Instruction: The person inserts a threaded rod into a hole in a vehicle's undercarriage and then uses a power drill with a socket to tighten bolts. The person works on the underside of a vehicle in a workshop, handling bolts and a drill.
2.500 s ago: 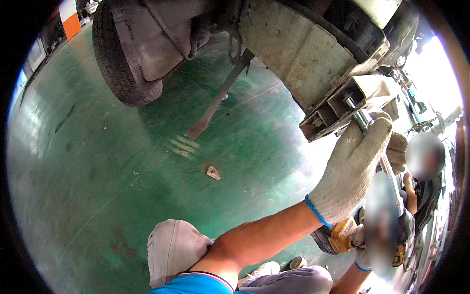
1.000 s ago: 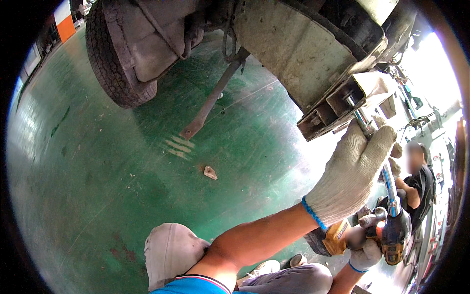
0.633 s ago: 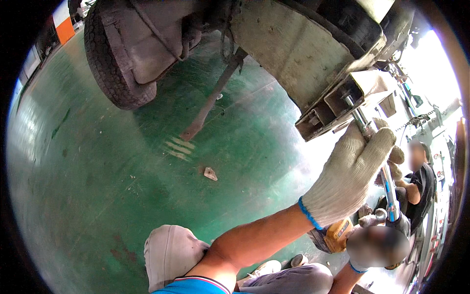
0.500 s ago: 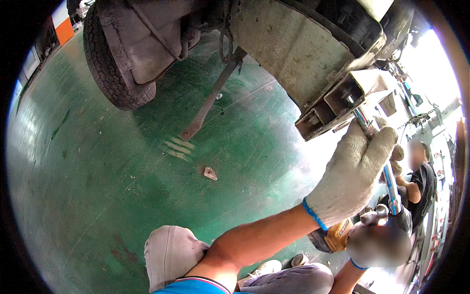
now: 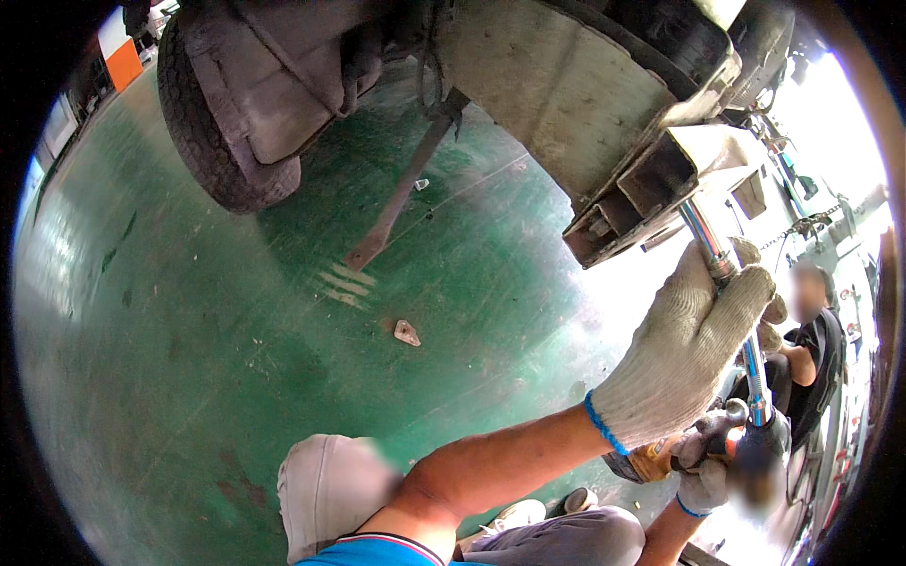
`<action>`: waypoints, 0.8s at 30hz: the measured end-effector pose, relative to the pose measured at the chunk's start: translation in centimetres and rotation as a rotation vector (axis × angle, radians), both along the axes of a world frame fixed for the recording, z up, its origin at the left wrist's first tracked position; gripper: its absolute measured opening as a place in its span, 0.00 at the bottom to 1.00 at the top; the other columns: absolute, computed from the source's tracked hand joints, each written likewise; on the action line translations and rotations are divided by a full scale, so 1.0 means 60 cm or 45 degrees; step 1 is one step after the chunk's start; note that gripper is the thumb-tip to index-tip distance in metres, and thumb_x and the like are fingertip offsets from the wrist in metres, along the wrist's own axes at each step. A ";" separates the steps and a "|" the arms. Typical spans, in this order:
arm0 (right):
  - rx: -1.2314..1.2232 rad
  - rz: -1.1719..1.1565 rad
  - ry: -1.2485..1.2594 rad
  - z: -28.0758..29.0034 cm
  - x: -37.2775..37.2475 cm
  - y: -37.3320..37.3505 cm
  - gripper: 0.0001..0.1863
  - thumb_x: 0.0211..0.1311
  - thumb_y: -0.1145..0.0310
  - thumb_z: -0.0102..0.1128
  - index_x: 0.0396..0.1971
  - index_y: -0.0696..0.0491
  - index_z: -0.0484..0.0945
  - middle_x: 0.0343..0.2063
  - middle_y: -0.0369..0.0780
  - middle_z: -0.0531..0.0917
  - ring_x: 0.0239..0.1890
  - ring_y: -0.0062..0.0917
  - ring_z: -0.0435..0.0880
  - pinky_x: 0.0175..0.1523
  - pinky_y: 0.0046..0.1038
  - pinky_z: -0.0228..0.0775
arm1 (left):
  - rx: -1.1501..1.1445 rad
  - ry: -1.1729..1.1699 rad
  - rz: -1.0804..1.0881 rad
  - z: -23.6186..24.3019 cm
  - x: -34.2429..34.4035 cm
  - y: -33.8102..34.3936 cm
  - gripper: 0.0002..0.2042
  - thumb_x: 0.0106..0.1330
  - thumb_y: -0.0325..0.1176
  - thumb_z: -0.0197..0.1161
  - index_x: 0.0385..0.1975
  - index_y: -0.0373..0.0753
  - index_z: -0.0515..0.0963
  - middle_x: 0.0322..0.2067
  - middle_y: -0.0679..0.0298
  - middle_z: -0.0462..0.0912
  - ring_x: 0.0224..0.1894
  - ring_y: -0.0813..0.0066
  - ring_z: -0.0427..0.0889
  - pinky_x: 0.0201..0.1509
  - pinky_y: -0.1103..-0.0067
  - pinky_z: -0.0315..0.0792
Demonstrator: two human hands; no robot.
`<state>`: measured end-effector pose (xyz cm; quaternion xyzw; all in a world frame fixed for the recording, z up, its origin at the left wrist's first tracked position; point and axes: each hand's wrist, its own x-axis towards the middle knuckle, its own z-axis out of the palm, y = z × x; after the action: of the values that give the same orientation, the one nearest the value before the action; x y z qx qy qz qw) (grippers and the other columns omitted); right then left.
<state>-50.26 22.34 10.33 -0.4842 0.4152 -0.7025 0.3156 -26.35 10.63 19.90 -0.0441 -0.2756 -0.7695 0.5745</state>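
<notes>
Chrome shaft (image 5: 753, 366) snug in left fingers (image 5: 741, 307), driver (image 5: 768, 441) in right fingers (image 5: 704, 478), bracket (image 5: 665, 181) edge near, broad floor (image 5: 226, 330) leftward

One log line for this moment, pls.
left grip: closed around metal rod | right grip: holding power tool | rod: runs from tool toward hollow beam | beam contact: unclear

This is a vehicle workshop. A tyre (image 5: 212, 141), grimy bodywork (image 5: 557, 85), a power tool (image 5: 651, 460) and a scuffed green floor (image 5: 236, 321) show it.

Bright right-side glare, glossy floor (image 5: 236, 349), fisheye curvature
</notes>
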 end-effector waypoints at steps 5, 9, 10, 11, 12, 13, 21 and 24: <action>0.135 0.020 -0.101 -0.024 -0.018 0.004 0.33 0.63 0.44 0.54 0.55 0.57 0.67 0.36 0.47 0.81 0.32 0.36 0.82 0.28 0.34 0.76 | -0.071 -0.065 0.148 -0.012 -0.030 0.003 0.08 0.75 0.33 0.52 0.46 0.36 0.67 0.34 0.63 0.77 0.37 0.80 0.78 0.43 0.79 0.74; 0.131 -0.068 -0.060 -0.077 -0.051 0.011 0.36 0.63 0.40 0.51 0.57 0.56 0.66 0.39 0.49 0.80 0.34 0.36 0.82 0.30 0.37 0.77 | -0.002 -0.119 0.184 -0.014 -0.041 0.019 0.08 0.75 0.32 0.52 0.47 0.36 0.66 0.34 0.63 0.77 0.35 0.82 0.77 0.43 0.79 0.73; 0.259 0.171 -0.270 -0.077 -0.055 0.009 0.36 0.63 0.38 0.50 0.59 0.54 0.66 0.46 0.50 0.79 0.37 0.37 0.83 0.33 0.39 0.79 | 0.040 -0.110 0.180 -0.018 -0.049 0.021 0.12 0.74 0.34 0.54 0.49 0.34 0.66 0.35 0.63 0.78 0.35 0.81 0.77 0.43 0.80 0.73; 0.121 0.291 -0.363 -0.076 -0.058 0.008 0.29 0.61 0.57 0.54 0.56 0.62 0.69 0.43 0.48 0.80 0.38 0.33 0.82 0.39 0.31 0.77 | 0.062 -0.170 0.178 -0.023 -0.052 0.023 0.13 0.74 0.35 0.55 0.50 0.34 0.67 0.35 0.63 0.77 0.36 0.81 0.77 0.43 0.80 0.73; 0.041 0.350 -0.385 -0.080 -0.057 0.004 0.27 0.58 0.65 0.58 0.56 0.64 0.70 0.41 0.48 0.81 0.37 0.32 0.82 0.40 0.29 0.76 | 0.084 -0.229 0.176 -0.028 -0.053 0.025 0.14 0.74 0.35 0.55 0.52 0.33 0.67 0.35 0.63 0.77 0.36 0.80 0.77 0.44 0.80 0.73; -0.043 0.411 -0.423 -0.078 -0.047 -0.002 0.27 0.55 0.73 0.62 0.55 0.66 0.70 0.40 0.47 0.81 0.36 0.31 0.82 0.40 0.26 0.76 | 0.081 -0.303 0.211 -0.030 -0.063 0.030 0.16 0.74 0.36 0.55 0.53 0.32 0.67 0.35 0.63 0.77 0.37 0.79 0.77 0.45 0.79 0.73; 0.205 0.658 -1.024 -0.208 -0.038 -0.005 0.41 0.36 0.73 0.75 0.55 0.63 0.66 0.37 0.50 0.83 0.24 0.34 0.82 0.32 0.36 0.79 | 0.235 -0.268 0.183 -0.080 -0.092 0.030 0.27 0.74 0.34 0.53 0.70 0.45 0.50 0.62 0.49 0.68 0.61 0.56 0.73 0.59 0.60 0.74; 0.176 0.663 -1.221 -0.218 -0.016 -0.003 0.36 0.39 0.73 0.70 0.54 0.64 0.68 0.39 0.53 0.83 0.24 0.36 0.83 0.34 0.39 0.80 | 0.258 -0.247 0.185 -0.112 -0.114 0.029 0.24 0.75 0.35 0.51 0.68 0.44 0.56 0.61 0.48 0.69 0.62 0.55 0.72 0.61 0.58 0.73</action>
<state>-51.21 22.14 -2.73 -0.1748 0.1364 -0.7142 0.6639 -33.18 12.39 13.19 0.1086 -0.2533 -0.7503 0.6008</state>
